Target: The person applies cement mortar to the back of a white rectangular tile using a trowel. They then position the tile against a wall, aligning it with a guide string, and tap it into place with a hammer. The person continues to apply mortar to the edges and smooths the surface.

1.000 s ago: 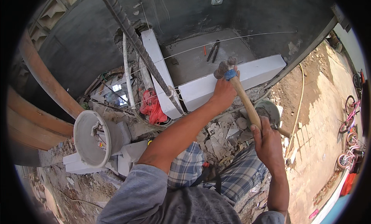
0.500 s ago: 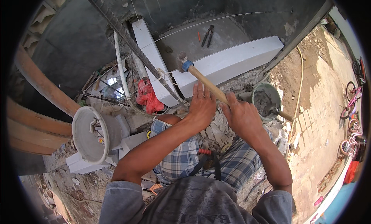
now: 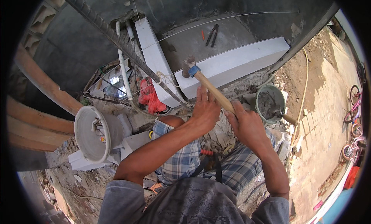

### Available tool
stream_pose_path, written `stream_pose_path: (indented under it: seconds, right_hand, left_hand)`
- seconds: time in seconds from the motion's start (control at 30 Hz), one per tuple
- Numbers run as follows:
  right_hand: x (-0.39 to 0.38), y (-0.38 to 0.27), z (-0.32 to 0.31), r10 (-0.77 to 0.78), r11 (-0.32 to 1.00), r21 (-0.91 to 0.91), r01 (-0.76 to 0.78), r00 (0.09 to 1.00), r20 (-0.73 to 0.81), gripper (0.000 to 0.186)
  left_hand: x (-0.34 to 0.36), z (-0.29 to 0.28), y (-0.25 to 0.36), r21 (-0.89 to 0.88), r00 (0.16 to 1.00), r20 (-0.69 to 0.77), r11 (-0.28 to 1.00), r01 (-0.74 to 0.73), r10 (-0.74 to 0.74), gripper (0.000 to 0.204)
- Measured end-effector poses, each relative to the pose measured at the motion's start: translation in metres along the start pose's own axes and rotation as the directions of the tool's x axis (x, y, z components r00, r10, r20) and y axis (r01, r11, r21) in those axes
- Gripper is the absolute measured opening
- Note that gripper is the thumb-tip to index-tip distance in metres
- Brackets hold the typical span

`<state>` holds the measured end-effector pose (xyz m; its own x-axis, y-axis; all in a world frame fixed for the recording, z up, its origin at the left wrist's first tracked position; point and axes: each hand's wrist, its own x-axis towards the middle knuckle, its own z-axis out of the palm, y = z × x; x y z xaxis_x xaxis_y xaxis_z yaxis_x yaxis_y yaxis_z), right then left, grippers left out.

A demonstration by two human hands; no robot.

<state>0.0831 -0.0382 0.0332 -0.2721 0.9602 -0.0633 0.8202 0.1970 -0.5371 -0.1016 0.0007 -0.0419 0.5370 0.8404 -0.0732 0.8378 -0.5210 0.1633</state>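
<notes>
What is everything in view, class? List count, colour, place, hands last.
Hammer: 1, brown and blue, centre
Long blocks: 2, white, ahead
Plier-like tool: 1, dark, beyond them
Stick: 1, orange, beside tool
Steel bar: 1, dark, upper left
Plastic bundle: 1, red, centre left
Bucket: 1, pale grey, left
Second bucket: 1, greenish, right
Boards: several, brown, left edge
Bicycles: at least 2, pink, far right
Left hand: 1, open beside hammer
Right hand: 1, gripping hammer

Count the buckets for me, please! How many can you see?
2. One is the pale bucket on the left, and the other is the green bucket on the right, near the right hand. More could be hidden.
</notes>
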Motion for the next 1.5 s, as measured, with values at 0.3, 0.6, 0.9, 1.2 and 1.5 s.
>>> stream_pose_path:
  seconds: [0.3, 0.6, 0.9, 1.2, 1.5]
  right_hand:
    - [-0.028, 0.003, 0.032, 0.170, 0.891, 0.442, -0.106, 0.980, -0.106, 0.039]
    - [-0.062, 0.001, 0.079, 0.362, 0.792, 0.577, -0.198, 0.914, -0.184, 0.031]
    - [-0.080, -0.048, 0.092, 0.587, 0.337, 0.696, -0.634, 0.720, 0.371, 0.021]
    - [-0.022, -0.068, 0.114, 0.464, -0.588, 0.620, -0.519, 0.412, 0.784, 0.024]
    - [0.006, -0.083, 0.128, 0.353, -0.690, 0.571, -0.445, 0.481, 0.802, 0.026]
  left_hand:
    - [-0.069, -0.057, -0.008, -0.522, 0.986, 0.132, 0.853, -0.018, 0.101, 0.066]
    - [-0.179, -0.069, -0.083, -0.901, 0.766, -0.059, 0.365, 0.235, -0.640, 0.024]
    - [-0.147, -0.037, -0.133, -0.815, 0.702, -0.363, 0.574, 0.079, -0.612, 0.029]
    - [-0.049, -0.049, -0.166, -0.485, 0.893, -0.386, 0.875, 0.016, -0.230, 0.088]
    - [-0.007, -0.050, -0.177, -0.447, 0.966, -0.212, 0.894, 0.040, -0.150, 0.120]
